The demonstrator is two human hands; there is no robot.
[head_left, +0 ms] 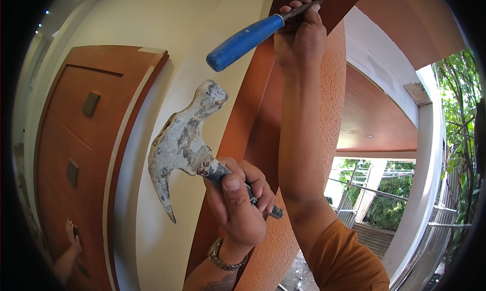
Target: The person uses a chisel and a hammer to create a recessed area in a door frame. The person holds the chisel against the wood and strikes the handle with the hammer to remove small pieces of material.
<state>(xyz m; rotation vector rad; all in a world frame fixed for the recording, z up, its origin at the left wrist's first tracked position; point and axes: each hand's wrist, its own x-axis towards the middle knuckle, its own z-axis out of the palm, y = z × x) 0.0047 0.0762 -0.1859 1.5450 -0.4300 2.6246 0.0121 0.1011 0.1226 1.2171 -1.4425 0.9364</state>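
Note:
My left hand (238, 205), with a watch on its wrist, is closed round the short dark handle of a claw hammer (177, 144). The hammer's head is grey and crusted, its claw pointing down and its striking face up. Raised high, my right hand (304, 32) pinches the metal shaft of a chisel (248, 42) with a blue handle. The chisel slants, its handle down to the left and its dark end up at the reddish-brown frame (266, 103). That end is in shadow and hard to make out. Hammer and chisel are apart.
A reddish-brown door (81, 154) with square insets stands at the left; another person's hand (73, 235) is at its lower part. Beside the frame are a cream wall (202, 32) and a rough orange column (331, 103). A white post (425, 164) and trees lie beyond, right.

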